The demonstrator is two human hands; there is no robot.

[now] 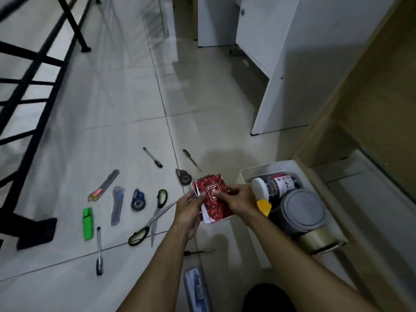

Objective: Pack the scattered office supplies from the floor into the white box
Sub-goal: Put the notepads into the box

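Both hands grasp a small stack of red notebooks [213,200] above the floor, just left of the white box [244,174]: the left hand [189,209] supports the stack from below and at its left edge, while the right hand [240,199] pinches its right side with the thumb on the top cover. The stack is not yet inside the box. The box already holds several items, among them a grey round lid [302,210], a roll of tape [319,240], a white round container [260,188] and a yellow item [264,207]; its contents are crowded and most cannot be identified. By my judgement the task is roughly half done. On the floor remain two scissors [147,224], a green highlighter [87,224], two blue items that look like a cutter [117,204] and a correction tape [137,200], another correction tape [183,176], a utility knife [104,184] and at least three pens [153,157]. A flat blue item [195,289] at the bottom edge is cut off, and a thin dark object beside the left forearm is too small to identify.
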